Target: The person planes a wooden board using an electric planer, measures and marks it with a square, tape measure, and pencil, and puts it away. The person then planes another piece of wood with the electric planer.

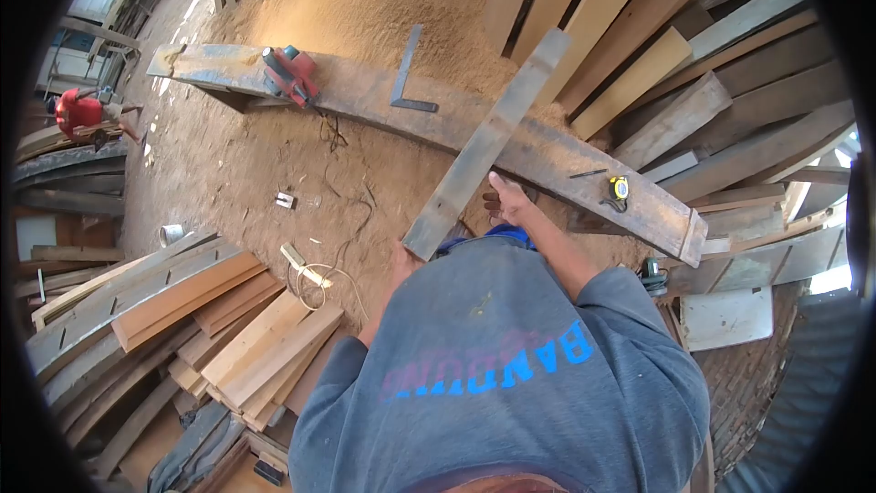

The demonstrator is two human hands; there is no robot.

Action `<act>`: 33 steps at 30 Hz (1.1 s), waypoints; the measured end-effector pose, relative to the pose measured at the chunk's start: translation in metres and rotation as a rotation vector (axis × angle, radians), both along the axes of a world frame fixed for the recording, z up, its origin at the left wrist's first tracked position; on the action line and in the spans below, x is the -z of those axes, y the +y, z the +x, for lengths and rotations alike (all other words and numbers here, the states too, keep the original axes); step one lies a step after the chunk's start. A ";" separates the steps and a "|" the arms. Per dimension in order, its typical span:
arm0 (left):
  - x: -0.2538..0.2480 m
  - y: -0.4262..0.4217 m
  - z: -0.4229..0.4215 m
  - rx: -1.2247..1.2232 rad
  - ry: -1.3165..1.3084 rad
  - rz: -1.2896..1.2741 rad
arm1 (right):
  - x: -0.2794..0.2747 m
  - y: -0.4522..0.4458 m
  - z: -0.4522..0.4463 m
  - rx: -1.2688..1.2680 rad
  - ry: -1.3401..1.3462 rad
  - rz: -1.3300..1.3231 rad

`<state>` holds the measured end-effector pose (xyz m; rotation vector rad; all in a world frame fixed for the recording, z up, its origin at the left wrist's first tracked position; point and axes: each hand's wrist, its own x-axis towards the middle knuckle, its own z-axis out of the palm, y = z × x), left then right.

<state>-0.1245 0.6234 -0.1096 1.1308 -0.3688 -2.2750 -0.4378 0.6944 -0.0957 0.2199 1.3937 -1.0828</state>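
A weathered grey-brown wooden plank [488, 141] slants from my waist across a long work bench [401, 128]. My left hand [406, 261] is closed at the plank's near end, its fingers mostly hidden by the wood and my shirt. Just right of the plank is my right hand [511, 202], thumb and fingers apart with nothing seen between them. On the bench lie a carpenter's square [407, 73], a red electric planer [291, 75] with its cord hanging down, a yellow tape measure [618, 189] and a dark pencil [589, 173].
Sawdust [338, 0] is heaped behind the bench. Long boards [630, 27] lean at the upper right, and stacked timber [265, 347] lies at the lower left. A green power tool [651, 276] stands right of me. A person in red [78, 113] is far left.
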 end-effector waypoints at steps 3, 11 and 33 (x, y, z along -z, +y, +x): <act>-0.003 0.004 0.005 0.083 -0.112 -0.130 | 0.009 0.001 -0.004 0.025 -0.016 -0.033; -0.009 0.006 0.016 0.651 -0.914 -1.105 | 0.007 0.003 0.004 0.019 0.002 0.051; -0.076 -0.058 0.011 0.824 -0.892 -0.962 | 0.021 0.005 0.009 -0.335 0.244 0.107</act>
